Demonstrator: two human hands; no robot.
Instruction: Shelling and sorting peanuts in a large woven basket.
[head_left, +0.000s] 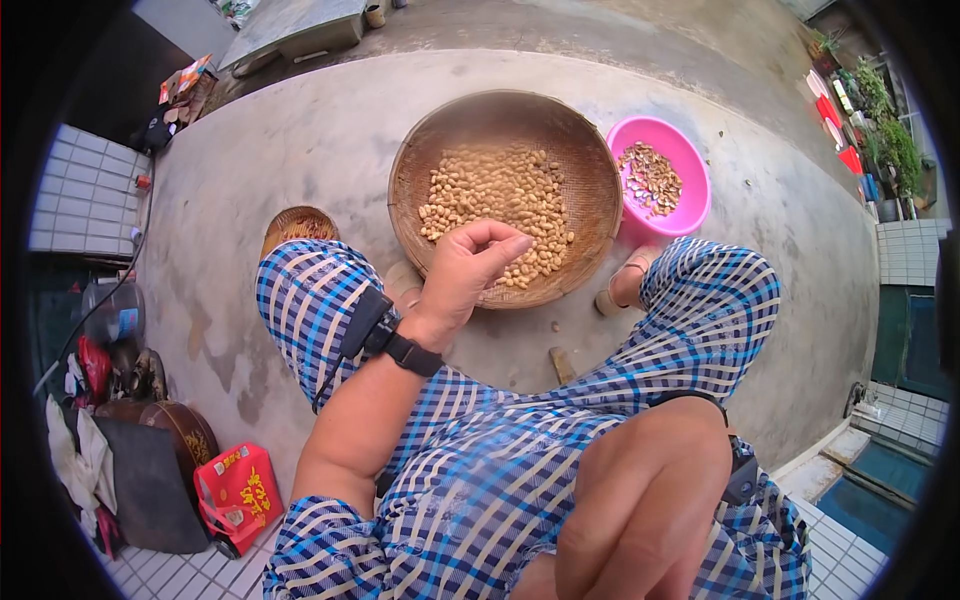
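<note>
My left hand hangs over the near side of a round woven bamboo basket. Thumb and index finger meet at the tips while the other fingers curl under; whether anything small is between them is hidden. A heap of unshelled peanuts covers the basket's middle. My right hand is raised close to the camera, large and blurred, with bent fingers; its fingertips and anything in them are out of sight. Right of the basket stands a pink plastic basin with broken peanut shells in it.
By my left knee, a smaller woven basket holds small reddish pieces. My sandalled foot is close to the big basket. A red gift box and a plastic tub stand at the left; potted plants line the far right.
</note>
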